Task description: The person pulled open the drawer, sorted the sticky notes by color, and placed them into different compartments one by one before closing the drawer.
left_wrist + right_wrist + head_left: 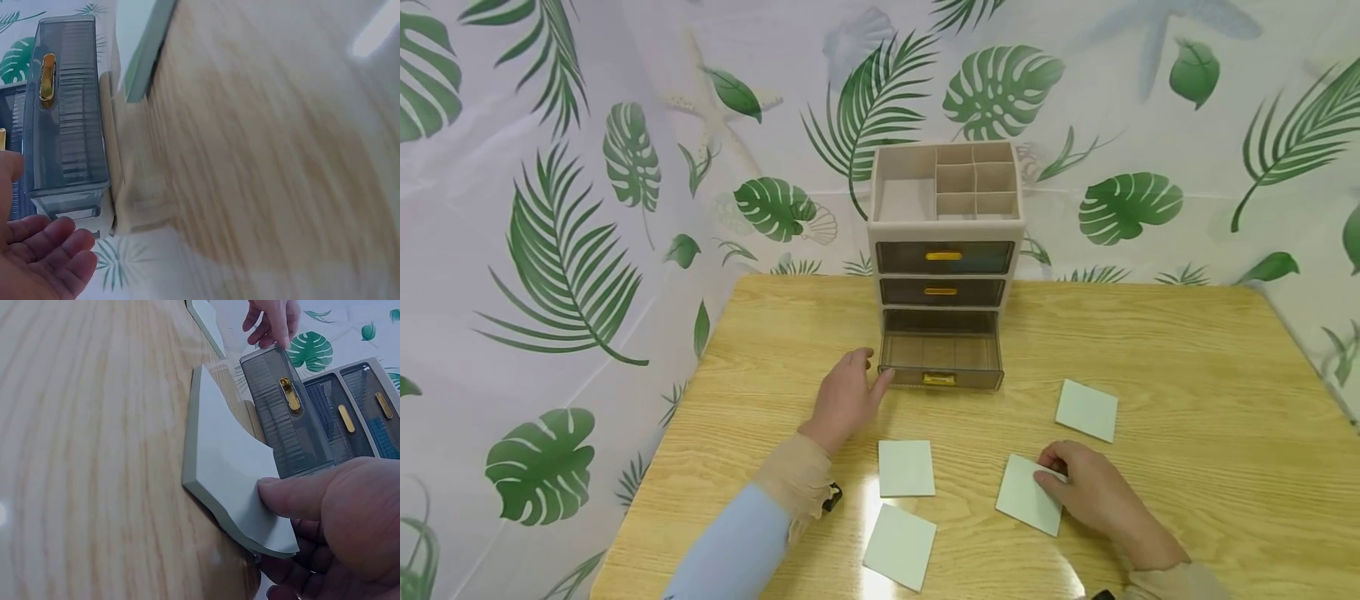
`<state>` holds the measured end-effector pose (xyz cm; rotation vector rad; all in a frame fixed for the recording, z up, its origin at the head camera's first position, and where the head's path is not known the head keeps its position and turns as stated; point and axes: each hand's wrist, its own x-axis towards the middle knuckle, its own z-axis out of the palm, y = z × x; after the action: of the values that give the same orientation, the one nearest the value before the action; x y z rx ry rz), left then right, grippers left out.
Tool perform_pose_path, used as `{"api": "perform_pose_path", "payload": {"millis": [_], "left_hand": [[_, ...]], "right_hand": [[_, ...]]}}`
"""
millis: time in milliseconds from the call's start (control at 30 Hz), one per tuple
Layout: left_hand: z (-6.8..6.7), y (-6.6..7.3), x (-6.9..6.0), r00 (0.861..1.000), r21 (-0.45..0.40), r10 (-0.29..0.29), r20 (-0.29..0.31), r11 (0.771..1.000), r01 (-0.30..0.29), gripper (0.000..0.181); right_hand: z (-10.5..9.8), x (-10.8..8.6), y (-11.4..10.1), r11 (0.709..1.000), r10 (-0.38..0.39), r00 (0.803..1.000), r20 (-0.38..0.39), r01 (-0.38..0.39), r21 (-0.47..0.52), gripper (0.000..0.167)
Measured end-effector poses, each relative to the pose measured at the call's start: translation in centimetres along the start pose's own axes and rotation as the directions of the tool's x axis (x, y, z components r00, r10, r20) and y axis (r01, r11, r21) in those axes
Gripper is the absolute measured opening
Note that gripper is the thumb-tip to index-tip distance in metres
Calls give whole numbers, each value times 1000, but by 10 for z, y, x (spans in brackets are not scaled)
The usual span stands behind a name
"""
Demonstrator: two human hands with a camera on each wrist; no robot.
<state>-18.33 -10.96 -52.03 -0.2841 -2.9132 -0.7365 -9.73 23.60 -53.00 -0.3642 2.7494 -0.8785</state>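
A pale green sticky note pad (1024, 493) lies at the front right of the table, and my right hand (1086, 492) pinches its far right edge between thumb and fingers. In the right wrist view that note pad (228, 462) is bent, with my thumb on its top face. My left hand (847, 396) is at the left front corner of the pulled-out bottom drawer (977, 380), thumb beside the corner. Its fingers (69, 247) are loosely spread and grip nothing in the left wrist view. Whether the thumb touches the drawer, I cannot tell.
The beige drawer cabinet (947, 232) stands at the back, with an open compartment top and two shut upper drawers. Other pale green note pads lie near: one to the right (1087, 411), and one pad (906, 468) above another (900, 547) in front of the drawer.
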Motion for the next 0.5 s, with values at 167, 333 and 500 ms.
{"api": "perform_pose_path", "payload": {"millis": [167,333,500], "left_hand": [[5,3,9,995,-175,-90,50,980,98,51],[6,5,13,993,-250,-114,37,961,119,36],[4,6,13,988,-282,-145,43,947,151,31]], "right_hand": [[-2,-1,-1,1000,19,1000,-6,-19,7,10],[-6,0,-3,999,33,999,-13,-33,8,10],[-10,2,-5,999,29,999,-42,-27,31,14]]}}
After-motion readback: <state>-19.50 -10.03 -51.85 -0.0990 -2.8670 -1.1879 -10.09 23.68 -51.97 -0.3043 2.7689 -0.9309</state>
